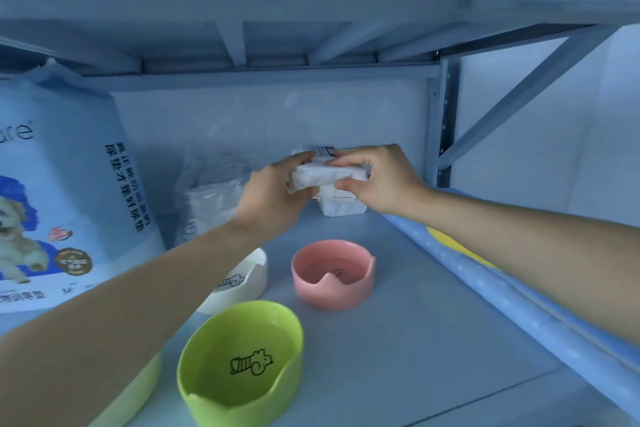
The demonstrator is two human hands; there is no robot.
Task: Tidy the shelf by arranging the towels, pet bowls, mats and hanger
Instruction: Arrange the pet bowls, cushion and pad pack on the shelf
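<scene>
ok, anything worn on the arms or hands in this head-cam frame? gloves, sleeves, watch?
Nothing worn that shows. The left hand and right hand are bare: no gloves, no rings visible. The left forearm and right forearm are bare to the frame edge, with no sleeve, watch or wristband in view.

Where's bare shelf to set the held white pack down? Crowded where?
Free: wide shelf board patch bordered by pink bowl, green bowl and rolled blue mat. Smaller strip between pink bowl and the lower white towel pack at the back. Crowded: front left, white bowl, green bowl and pet-pad bag close together.
</scene>
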